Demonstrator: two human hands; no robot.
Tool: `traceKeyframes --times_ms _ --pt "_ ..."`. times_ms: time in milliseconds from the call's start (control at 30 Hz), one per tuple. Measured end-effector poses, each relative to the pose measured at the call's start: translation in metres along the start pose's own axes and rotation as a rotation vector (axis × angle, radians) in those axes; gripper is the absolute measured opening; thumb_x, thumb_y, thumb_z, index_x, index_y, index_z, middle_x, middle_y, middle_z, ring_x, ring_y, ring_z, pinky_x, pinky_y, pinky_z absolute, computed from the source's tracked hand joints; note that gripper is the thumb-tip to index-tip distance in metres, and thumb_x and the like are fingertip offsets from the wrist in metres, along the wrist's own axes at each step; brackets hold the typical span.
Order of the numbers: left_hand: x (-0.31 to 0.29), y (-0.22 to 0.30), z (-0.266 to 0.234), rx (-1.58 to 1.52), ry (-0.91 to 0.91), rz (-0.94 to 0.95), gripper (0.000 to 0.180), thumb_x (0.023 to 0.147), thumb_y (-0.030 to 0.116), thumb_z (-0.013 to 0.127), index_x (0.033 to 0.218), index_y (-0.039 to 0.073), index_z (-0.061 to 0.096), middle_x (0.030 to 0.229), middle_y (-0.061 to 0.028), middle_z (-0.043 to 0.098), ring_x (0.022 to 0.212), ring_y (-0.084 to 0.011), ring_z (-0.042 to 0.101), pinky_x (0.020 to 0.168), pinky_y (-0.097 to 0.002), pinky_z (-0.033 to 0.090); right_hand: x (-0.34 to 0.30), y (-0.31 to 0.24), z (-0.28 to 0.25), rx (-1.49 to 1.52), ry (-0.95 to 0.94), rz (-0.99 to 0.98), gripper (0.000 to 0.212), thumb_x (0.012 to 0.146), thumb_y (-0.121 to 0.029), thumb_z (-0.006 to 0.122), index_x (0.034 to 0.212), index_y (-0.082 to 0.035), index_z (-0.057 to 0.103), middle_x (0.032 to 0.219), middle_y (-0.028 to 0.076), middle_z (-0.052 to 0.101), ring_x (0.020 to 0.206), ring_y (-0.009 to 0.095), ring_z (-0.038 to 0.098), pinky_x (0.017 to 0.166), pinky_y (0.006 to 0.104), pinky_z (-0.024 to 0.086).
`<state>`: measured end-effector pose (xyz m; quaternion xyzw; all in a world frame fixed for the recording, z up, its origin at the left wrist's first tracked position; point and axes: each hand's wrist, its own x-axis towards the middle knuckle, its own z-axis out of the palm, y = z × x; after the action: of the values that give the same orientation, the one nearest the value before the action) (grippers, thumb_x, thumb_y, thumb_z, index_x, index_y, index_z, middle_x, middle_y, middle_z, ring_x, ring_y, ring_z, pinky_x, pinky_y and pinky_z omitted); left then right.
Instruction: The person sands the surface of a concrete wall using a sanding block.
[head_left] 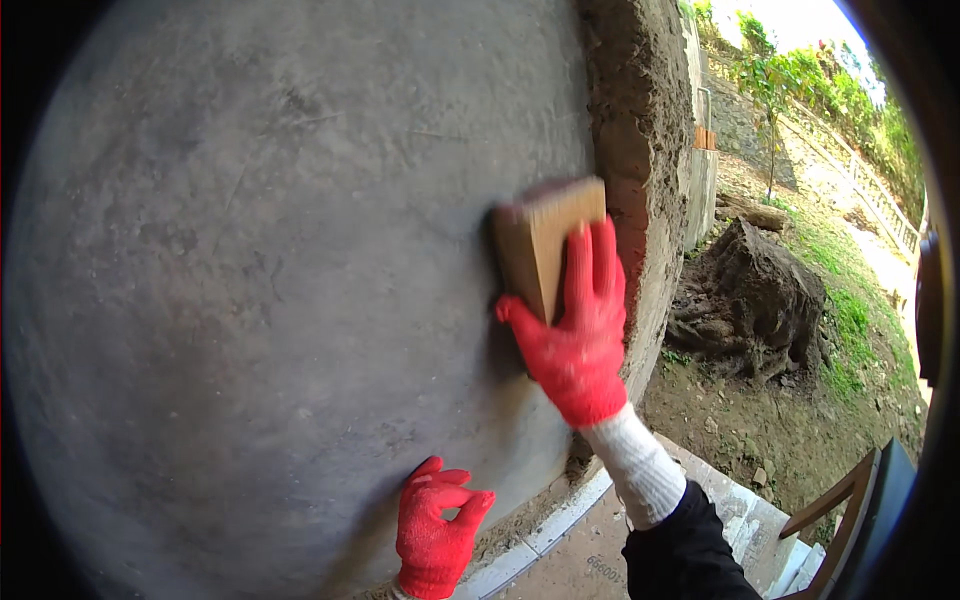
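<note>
A grey plastered wall [330,300] fills most of the view. My right hand [580,335], in a red glove with a white cuff, grips a wooden block [565,230] by its sides near the wall's right edge. A dark reddish layer shows along the block's wall side; its material is blurred. The face turned to the wall is hidden. Lower and to the left, my left hand [437,530], also red-gloved, is near the wall with fingers loosely bent and the thumb apart. Nothing shows in it.
A rough, unfinished edge [645,150] borders the wall on the right. Beyond it are a tree stump [750,300] and a grassy slope [850,330]. Below lie pale tiles [570,560], with a wooden frame [845,510] at the lower right.
</note>
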<state>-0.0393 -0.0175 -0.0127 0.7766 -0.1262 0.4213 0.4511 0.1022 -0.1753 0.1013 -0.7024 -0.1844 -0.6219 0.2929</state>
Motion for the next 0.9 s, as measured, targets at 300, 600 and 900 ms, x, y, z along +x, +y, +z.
traceKeyframes --times_ms 300,600,900 --pt "-0.001 0.001 0.002 -0.049 -0.059 0.007 0.020 0.071 0.002 0.083 0.077 0.008 0.065 0.079 -0.0034 0.067 0.086 -0.0244 0.067 0.098 -0.0473 0.049 -0.112 0.029 -0.022 -0.023 -0.145 -0.140 0.088 0.056 -0.031 0.091 0.126 -0.001 0.047 0.133 0.034 0.043 0.112 0.054 0.050 0.089 0.0599 0.048" --pt "-0.003 0.003 0.003 -0.037 -0.019 -0.057 0.021 0.070 0.001 0.083 0.077 0.009 0.065 0.080 -0.0041 0.068 0.087 -0.0246 0.067 0.097 -0.0463 0.049 0.090 -0.008 -0.005 -0.008 0.166 -0.053 0.079 0.067 -0.028 0.086 0.134 -0.005 0.049 0.140 0.019 0.046 0.114 0.043 0.052 0.093 0.0505 0.047" --pt "0.000 0.008 0.006 -0.073 -0.048 0.008 0.020 0.072 0.003 0.083 0.078 0.009 0.065 0.079 -0.0029 0.067 0.086 -0.0231 0.067 0.098 -0.0466 0.049 -0.216 0.060 -0.024 -0.022 -0.240 -0.130 0.127 0.056 -0.037 0.093 0.153 -0.013 0.015 0.148 0.032 0.026 0.120 0.057 0.044 0.092 0.0648 0.044"
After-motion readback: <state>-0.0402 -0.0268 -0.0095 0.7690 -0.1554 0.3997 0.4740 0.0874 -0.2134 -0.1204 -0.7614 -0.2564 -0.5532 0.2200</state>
